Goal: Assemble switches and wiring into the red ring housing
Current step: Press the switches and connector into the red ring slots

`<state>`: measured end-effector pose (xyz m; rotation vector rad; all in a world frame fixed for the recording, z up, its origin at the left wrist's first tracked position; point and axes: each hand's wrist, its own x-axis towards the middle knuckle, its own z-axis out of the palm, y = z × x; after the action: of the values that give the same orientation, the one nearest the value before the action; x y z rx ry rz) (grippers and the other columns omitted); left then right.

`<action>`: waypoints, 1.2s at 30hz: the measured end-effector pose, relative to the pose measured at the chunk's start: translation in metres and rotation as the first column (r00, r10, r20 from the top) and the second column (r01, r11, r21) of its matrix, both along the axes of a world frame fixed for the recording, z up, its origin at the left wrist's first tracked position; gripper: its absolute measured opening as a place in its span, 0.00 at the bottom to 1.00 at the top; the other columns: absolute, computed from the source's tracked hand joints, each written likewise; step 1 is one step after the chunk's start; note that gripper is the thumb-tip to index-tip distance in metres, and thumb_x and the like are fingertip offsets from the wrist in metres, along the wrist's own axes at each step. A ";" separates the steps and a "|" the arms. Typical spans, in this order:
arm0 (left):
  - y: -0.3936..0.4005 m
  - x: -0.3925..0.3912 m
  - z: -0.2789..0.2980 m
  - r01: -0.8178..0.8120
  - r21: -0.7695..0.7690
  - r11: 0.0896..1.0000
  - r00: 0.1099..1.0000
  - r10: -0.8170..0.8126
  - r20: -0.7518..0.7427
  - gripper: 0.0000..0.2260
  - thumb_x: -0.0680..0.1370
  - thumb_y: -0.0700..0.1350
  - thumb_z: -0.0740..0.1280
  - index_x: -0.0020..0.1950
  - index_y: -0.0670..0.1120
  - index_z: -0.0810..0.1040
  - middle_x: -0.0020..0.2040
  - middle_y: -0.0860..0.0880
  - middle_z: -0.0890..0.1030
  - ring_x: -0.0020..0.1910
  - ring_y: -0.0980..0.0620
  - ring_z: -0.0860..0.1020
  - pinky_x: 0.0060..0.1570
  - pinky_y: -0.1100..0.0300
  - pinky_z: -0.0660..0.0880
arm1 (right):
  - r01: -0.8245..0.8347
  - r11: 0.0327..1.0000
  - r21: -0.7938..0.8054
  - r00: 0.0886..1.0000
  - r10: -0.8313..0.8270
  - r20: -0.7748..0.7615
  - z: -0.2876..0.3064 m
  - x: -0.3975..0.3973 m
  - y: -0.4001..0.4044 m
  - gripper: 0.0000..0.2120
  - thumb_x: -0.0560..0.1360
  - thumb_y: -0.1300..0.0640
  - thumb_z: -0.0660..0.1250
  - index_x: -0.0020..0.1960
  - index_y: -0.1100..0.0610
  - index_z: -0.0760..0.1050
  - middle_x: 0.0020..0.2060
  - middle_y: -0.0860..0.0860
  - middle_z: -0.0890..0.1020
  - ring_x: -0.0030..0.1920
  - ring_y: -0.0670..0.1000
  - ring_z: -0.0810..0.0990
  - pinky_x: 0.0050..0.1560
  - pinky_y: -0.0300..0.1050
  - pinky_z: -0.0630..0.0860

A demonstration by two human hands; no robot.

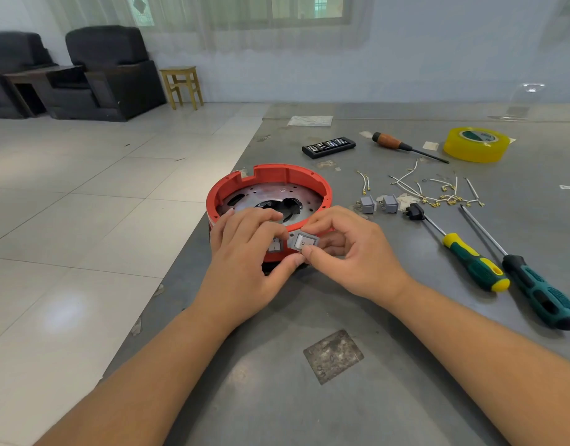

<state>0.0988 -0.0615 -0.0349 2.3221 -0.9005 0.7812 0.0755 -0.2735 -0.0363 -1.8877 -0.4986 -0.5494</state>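
**A:** ok so far left there's two dark armchairs (pixel 106 69) and a little wooden stool (pixel 181 86) on pale floor tiles, white wall and curtained window behind. The work table (pixel 309 397) is grey metal, scuffed.

**B:** where's the housing?

**A:** the red ring housing (pixel 267 194) sits near the table's left edge, right in front of the person. Round, open on top, notched rim, perforated metal plate inside. One white rocker switch (pixel 275 245) is already seated in its near wall, half hidden.

**B:** and the hands?

**A:** both close together at that wall. Left hand (pixel 245 252) rests its curled fingers over the rim, thumb touching the second grey switch (pixel 304 242). Right hand (pixel 351 252) pinches that same switch, thumb below, fingers above. I can make out an "O" on its rocker, nothing else readable.

**B:** stuff to the right?

**A:** two loose grey switches (pixel 378 204), a black plug piece (pixel 415 211), a tangle of white wires (pixel 438 191), three screwdrivers (pixel 476 262), a bit case (pixel 328 147), yellow tape (pixel 476 144).
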 end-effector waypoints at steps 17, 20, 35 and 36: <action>0.008 0.006 0.001 -0.043 -0.025 0.999 0.998 0.042 -0.054 0.21 0.80 0.58 0.67 0.71 0.52 0.78 0.65 0.54 0.80 0.69 0.51 0.74 0.74 0.52 0.63 | 0.122 0.970 -0.212 0.987 -0.096 0.128 0.008 -0.003 0.000 0.12 0.73 0.57 0.80 0.54 0.57 0.83 0.43 0.47 0.84 0.43 0.45 0.83 0.47 0.38 0.80; 0.009 0.004 0.001 -0.038 0.005 0.999 0.995 0.038 -0.094 0.20 0.81 0.59 0.64 0.70 0.53 0.78 0.65 0.55 0.81 0.69 0.53 0.75 0.77 0.56 0.56 | 0.131 0.955 -0.268 0.981 -0.086 0.171 0.008 -0.003 0.001 0.12 0.74 0.57 0.79 0.56 0.57 0.83 0.46 0.46 0.84 0.44 0.43 0.83 0.48 0.36 0.80; 0.010 0.007 -0.001 -0.058 0.000 0.998 0.993 0.058 -0.107 0.22 0.79 0.61 0.66 0.68 0.52 0.81 0.65 0.55 0.81 0.67 0.52 0.76 0.72 0.59 0.60 | 0.181 0.901 -0.394 0.968 -0.093 0.233 0.007 0.003 0.001 0.08 0.77 0.59 0.75 0.55 0.58 0.83 0.51 0.51 0.81 0.46 0.46 0.82 0.50 0.43 0.81; 0.010 0.008 -0.001 -0.057 0.007 0.998 0.993 0.057 -0.104 0.22 0.79 0.61 0.66 0.67 0.51 0.81 0.65 0.54 0.82 0.66 0.52 0.76 0.72 0.59 0.61 | 0.190 0.896 -0.401 0.966 -0.099 0.238 0.006 0.002 0.001 0.08 0.77 0.58 0.75 0.55 0.58 0.83 0.51 0.51 0.81 0.45 0.46 0.82 0.49 0.44 0.81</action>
<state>0.1065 -0.0513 -0.0358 2.3776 -0.7939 0.6746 0.0778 -0.2725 -0.0300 -2.3062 -0.6599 -0.7987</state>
